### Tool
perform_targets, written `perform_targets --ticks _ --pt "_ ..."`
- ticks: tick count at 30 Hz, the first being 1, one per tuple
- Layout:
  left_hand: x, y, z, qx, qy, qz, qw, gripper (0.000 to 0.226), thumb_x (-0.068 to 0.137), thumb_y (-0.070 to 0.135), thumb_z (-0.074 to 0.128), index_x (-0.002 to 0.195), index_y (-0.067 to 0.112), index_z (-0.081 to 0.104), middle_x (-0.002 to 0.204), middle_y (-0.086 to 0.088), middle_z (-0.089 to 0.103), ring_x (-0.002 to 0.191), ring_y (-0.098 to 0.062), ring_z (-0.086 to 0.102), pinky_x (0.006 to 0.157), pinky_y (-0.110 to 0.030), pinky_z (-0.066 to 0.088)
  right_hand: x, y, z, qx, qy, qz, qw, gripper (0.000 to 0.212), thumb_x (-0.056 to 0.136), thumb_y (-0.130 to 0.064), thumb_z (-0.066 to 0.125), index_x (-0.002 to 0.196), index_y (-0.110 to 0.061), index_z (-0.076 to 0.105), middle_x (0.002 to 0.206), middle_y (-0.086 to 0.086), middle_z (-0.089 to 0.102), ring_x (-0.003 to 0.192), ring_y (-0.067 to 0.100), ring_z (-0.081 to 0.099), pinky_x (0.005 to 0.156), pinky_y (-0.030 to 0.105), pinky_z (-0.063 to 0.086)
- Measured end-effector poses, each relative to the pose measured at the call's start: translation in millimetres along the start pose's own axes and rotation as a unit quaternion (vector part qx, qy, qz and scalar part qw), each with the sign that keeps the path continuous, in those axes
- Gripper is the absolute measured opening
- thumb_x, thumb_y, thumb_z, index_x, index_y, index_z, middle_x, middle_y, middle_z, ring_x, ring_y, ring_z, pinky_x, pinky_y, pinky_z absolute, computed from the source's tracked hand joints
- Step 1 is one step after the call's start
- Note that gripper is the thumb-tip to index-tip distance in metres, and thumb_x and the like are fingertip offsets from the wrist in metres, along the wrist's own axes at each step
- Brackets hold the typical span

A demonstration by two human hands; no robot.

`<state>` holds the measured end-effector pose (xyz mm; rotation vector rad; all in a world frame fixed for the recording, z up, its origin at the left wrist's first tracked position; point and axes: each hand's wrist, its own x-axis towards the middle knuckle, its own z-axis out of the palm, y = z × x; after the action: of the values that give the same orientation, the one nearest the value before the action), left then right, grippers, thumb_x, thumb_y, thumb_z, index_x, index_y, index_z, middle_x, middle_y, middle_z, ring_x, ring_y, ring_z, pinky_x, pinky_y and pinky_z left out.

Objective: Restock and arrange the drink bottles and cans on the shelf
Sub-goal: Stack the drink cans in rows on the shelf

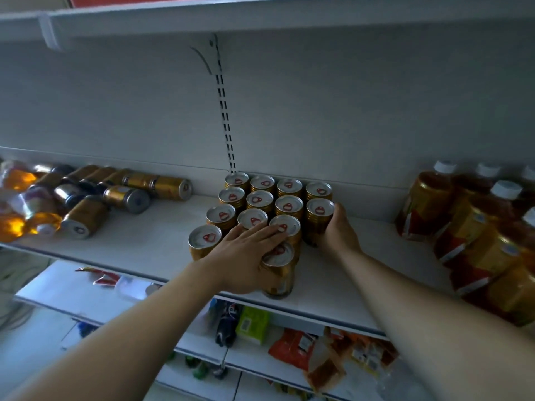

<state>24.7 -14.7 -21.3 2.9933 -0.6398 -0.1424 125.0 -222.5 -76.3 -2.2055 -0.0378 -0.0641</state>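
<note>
- Gold cans (260, 201) stand in a block mid-shelf (144, 247), the frontmost near the front edge.
- Left hand (246, 256) lies flat, fingers straight, on the front can tops.
- Right hand (338, 234) has its fingers curled round the right-end can (320, 215).
- Bare shelf separates the block from tipped cans (127, 198) and bottles (428, 204).
- Labels unreadable.
</note>
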Motion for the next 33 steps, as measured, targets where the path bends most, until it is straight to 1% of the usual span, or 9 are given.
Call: perform_targets --ticks 5,9,13,15,17,18,22,31,33 --pt "1.4 0.5 0.2 -0.002 0.004 -0.005 1.0 0.083 0.083 0.066 0.046 0.15 0.038 0.006 0.158 0.016 -0.003 0.145 -0.009 -0.007 0.117 -0.044 0.001 0.3 -2.0 0.1 0.001 -0.003 0.009 1.0 0.082 0.065 -0.031 0.086 0.131 -0.014 0.039 0.131 0.012 0.053 0.118 0.03 0.053 0.09 0.033 0.04" --pt "3.0 -1.9 -10.1 -0.053 -0.022 -0.007 0.998 0.083 0.081 0.065 0.053 0.149 0.04 0.013 0.158 0.014 0.002 0.144 -0.011 0.0 0.113 -0.036 -0.002 0.9 -25.5 -8.6 -0.055 0.045 -0.001 0.997 0.085 0.064 -0.039 0.078 0.136 -0.012 0.04 0.136 0.014 0.047 0.124 0.031 0.045 0.1 0.044 0.042" --pt "2.7 -17.3 -38.9 -0.134 -0.013 -0.033 0.99 0.07 0.083 0.061 0.054 0.144 0.043 0.026 0.155 0.007 0.023 0.135 -0.021 0.032 0.111 -0.046 0.027 -0.8 -66.3 -18.4 -0.145 0.037 -0.059 0.987 0.087 0.076 -0.051 0.067 0.146 -0.014 0.03 0.148 0.01 0.037 0.134 0.029 0.034 0.107 0.04 0.034" --pt "-6.6 -34.7 -51.8 -0.17 0.02 -0.03 0.985 0.063 0.084 0.05 0.06 0.14 0.037 0.036 0.147 0.005 0.037 0.126 -0.014 0.041 0.103 -0.029 0.037 -4.1 -89.5 -16.1 -0.165 0.012 -0.077 0.983 0.084 0.08 -0.055 0.063 0.146 -0.016 0.031 0.148 0.009 0.037 0.135 0.028 0.034 0.106 0.04 0.034" --pt "-23.6 -59.8 -59.4 -0.201 0.038 -0.047 0.978 0.062 0.086 0.042 0.063 0.141 0.029 0.038 0.144 0.004 0.041 0.114 -0.002 0.041 0.084 -0.002 0.034 -10.0 -114.6 -6.6 -0.183 -0.002 -0.096 0.978 0.082 0.081 -0.059 0.059 0.147 -0.018 0.031 0.15 0.007 0.036 0.136 0.027 0.033 0.106 0.041 0.032" --pt "-34.9 -75.2 -61.1 -0.207 0.04 -0.074 0.975 0.065 0.086 0.044 0.063 0.143 0.028 0.035 0.146 0.004 0.039 0.113 -0.004 0.042 0.083 -0.001 0.032 -13.8 -127.9 1.2 -0.191 -0.007 -0.107 0.976 0.082 0.082 -0.061 0.057 0.147 -0.019 0.031 0.151 0.006 0.035 0.136 0.027 0.033 0.106 0.041 0.032" --pt "-93.7 -149.4 -51.9 -0.186 0.024 -0.196 0.962 0.075 0.085 0.054 0.058 0.148 0.032 0.024 0.157 0.005 0.019 0.14 -0.018 0.025 0.11 -0.032 0.021 -28.1 -186.0 51.6 -0.206 -0.043 -0.143 0.967 0.083 0.08 -0.063 0.056 0.147 -0.02 0.031 0.15 0.007 0.036 0.135 0.027 0.035 0.105 0.04 0.034" --pt "-229.5 -295.9 -35.0 -0.175 0.04 -0.333 0.926 0.076 0.084 0.052 0.06 0.148 0.028 0.025 0.15 -0.005 0.034 0.13 -0.023 0.041 0.098 -0.032 0.036 -59.7 -300.0 206.5 -0.226 -0.105 -0.17 0.953 0.077 0.082 -0.064 0.055 0.142 -0.021 0.038 0.142 0.01 0.045 0.127 0.03 0.044 0.098 0.036 0.039" --pt "-247.0 -320.2 -34.8 -0.183 0.047 -0.358 0.914 0.077 0.084 0.052 0.06 0.148 0.025 0.026 0.15 -0.006 0.033 0.132 -0.026 0.039 0.102 -0.036 0.035 -62.0 -317.0 234.4 -0.232 -0.114 -0.176 0.95 0.071 0.082 -0.062 0.057 0.138 -0.02 0.044 0.137 0.011 0.051 0.122 0.029 0.049 0.096 0.033 0.041"
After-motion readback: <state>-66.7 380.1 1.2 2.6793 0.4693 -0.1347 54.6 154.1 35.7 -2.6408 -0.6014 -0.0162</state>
